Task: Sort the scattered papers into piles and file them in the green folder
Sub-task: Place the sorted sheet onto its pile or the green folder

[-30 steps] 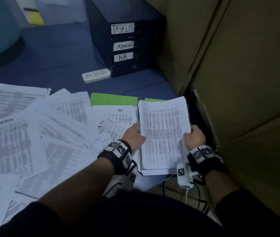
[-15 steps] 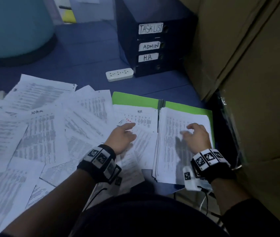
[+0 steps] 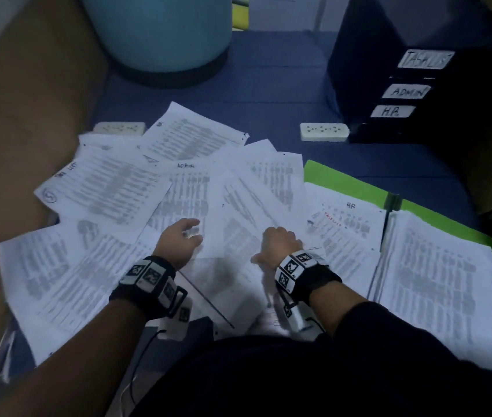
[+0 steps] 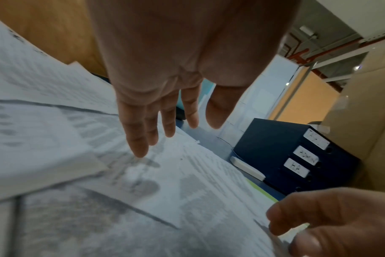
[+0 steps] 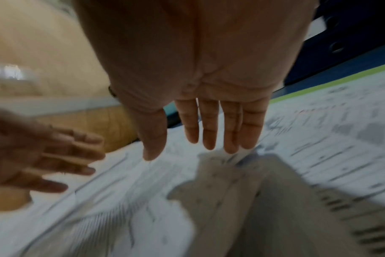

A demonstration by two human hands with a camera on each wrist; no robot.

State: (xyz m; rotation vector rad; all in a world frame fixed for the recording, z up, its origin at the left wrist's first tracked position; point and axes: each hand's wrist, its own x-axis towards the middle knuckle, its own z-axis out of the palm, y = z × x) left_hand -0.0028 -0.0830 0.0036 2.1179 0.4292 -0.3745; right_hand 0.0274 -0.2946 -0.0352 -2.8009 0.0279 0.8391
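White printed sheets (image 3: 112, 191) lie scattered and overlapping across the blue floor. The green folder (image 3: 344, 182) lies open at the right. A thick stack of papers (image 3: 437, 281) rests on its right half, and a sheet marked HR (image 3: 350, 230) lies on its left half. My left hand (image 3: 183, 236) hovers with straight fingers over a sheet marked ADMIN (image 3: 184, 191). My right hand (image 3: 279, 240) is a little to the right over loose sheets. The wrist views show the left hand (image 4: 165, 125) and the right hand (image 5: 200, 135) with fingers extended, holding nothing.
A dark blue drawer unit (image 3: 413, 85) labelled TASKLIST, ADMIN and H.R. stands at the back right. A white power strip (image 3: 324, 132) lies before it and another (image 3: 118, 127) lies behind the papers. A teal round container (image 3: 160, 31) stands behind; cardboard (image 3: 28, 115) lines the left.
Both hands have let go of the stack, which now lies on the folder's right half. They moved left over the scattered sheets. The head view swung left.
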